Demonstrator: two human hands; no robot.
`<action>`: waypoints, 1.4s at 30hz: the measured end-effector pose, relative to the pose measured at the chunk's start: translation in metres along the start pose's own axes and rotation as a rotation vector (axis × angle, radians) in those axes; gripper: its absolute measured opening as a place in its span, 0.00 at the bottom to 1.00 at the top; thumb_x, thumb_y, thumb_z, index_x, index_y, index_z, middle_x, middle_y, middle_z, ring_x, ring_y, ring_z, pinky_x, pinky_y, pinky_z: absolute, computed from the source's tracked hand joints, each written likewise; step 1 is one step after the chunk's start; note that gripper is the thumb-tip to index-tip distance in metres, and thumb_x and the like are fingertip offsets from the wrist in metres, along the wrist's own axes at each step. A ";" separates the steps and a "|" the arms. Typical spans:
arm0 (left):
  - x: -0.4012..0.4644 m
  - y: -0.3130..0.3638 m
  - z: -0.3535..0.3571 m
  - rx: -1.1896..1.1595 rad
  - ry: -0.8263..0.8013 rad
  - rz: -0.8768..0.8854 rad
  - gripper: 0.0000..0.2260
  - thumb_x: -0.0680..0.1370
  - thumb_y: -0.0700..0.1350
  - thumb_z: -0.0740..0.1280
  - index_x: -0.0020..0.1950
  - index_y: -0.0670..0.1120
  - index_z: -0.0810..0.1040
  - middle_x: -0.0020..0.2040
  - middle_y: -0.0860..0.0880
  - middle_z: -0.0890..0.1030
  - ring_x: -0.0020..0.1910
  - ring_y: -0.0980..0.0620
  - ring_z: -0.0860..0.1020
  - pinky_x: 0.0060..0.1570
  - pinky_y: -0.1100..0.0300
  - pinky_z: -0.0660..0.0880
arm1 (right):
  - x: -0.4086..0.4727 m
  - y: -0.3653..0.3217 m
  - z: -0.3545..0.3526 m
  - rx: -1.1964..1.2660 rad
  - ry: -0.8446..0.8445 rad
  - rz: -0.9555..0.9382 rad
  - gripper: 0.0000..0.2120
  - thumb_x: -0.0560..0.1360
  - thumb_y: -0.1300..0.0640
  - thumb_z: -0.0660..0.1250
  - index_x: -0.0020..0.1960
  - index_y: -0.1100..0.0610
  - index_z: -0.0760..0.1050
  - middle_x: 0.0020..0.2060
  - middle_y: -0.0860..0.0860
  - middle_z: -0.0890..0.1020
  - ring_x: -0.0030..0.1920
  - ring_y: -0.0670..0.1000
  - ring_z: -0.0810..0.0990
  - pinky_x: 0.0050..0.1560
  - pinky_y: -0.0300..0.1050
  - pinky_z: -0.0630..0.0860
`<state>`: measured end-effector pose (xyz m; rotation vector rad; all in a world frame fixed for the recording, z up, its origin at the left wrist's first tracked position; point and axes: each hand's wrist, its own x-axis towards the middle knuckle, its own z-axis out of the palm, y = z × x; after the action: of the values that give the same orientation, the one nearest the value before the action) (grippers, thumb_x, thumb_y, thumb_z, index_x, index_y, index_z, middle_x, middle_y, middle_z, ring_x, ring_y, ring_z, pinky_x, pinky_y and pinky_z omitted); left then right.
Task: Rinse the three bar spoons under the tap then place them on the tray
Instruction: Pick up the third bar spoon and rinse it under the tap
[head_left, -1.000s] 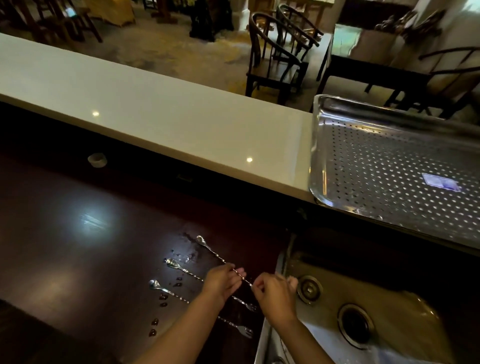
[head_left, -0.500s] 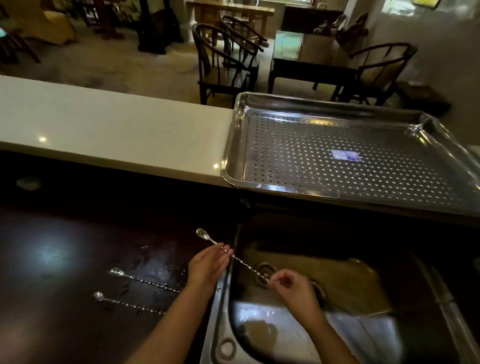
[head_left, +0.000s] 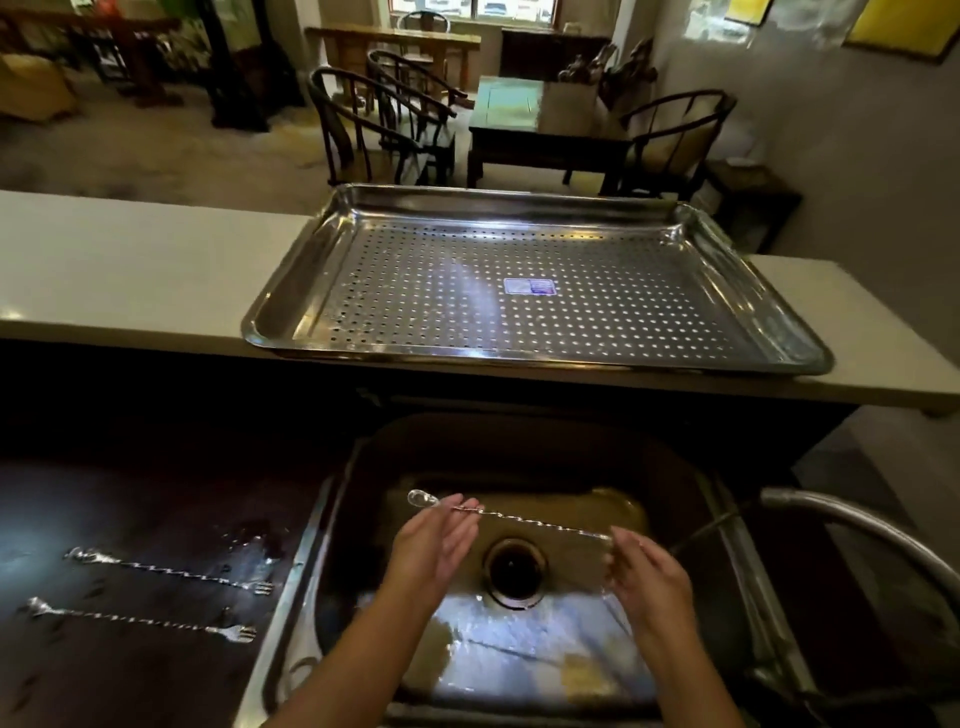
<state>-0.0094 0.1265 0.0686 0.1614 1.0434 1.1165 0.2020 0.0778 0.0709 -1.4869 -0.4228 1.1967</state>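
A long twisted bar spoon (head_left: 524, 517) hangs level over the steel sink (head_left: 670, 483), bowl end to the left. My left hand (head_left: 434, 545) pinches its stem near the bowl, and my right hand (head_left: 647, 577) holds the other end. Two more bar spoons lie on the dark counter at the left, one (head_left: 171, 571) farther from me and one (head_left: 140, 619) nearer, fork ends toward the sink. The perforated steel tray (head_left: 291, 317) sits on the pale raised counter behind the sink. The tap spout (head_left: 852, 519) curves in from the right; I see no water running.
The sink drain (head_left: 514, 569) lies below the held spoon. Water drops spot the dark counter (head_left: 130, 499) around the lying spoons. Beyond the pale bar top (head_left: 130, 260) stand chairs and a table.
Both hands lifted the farthest spoon off the dark counter and carried it right, over the sink. My view swung right, bringing tray, sink and tap into the centre.
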 end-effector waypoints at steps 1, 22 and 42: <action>-0.001 -0.008 0.007 0.007 0.004 -0.015 0.06 0.79 0.37 0.60 0.47 0.38 0.76 0.55 0.37 0.78 0.51 0.44 0.78 0.54 0.56 0.72 | 0.003 0.000 -0.009 0.050 0.033 0.020 0.04 0.74 0.65 0.65 0.45 0.59 0.78 0.29 0.50 0.83 0.33 0.47 0.79 0.34 0.38 0.77; 0.009 -0.063 0.067 0.062 0.051 0.047 0.05 0.78 0.38 0.62 0.48 0.38 0.76 0.47 0.41 0.82 0.46 0.48 0.81 0.53 0.57 0.74 | 0.046 -0.017 -0.050 0.325 0.243 -0.026 0.18 0.79 0.58 0.58 0.59 0.74 0.68 0.37 0.63 0.80 0.27 0.49 0.83 0.23 0.34 0.77; -0.008 -0.112 0.112 0.078 -0.102 -0.110 0.06 0.78 0.37 0.62 0.46 0.38 0.78 0.36 0.45 0.86 0.38 0.53 0.84 0.37 0.65 0.81 | 0.026 -0.011 -0.044 0.268 0.207 -0.115 0.05 0.76 0.66 0.63 0.47 0.70 0.74 0.38 0.61 0.80 0.34 0.50 0.83 0.30 0.32 0.79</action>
<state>0.1479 0.1078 0.0692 0.2181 0.9940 0.9588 0.2538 0.0787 0.0627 -1.3191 -0.1959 0.9562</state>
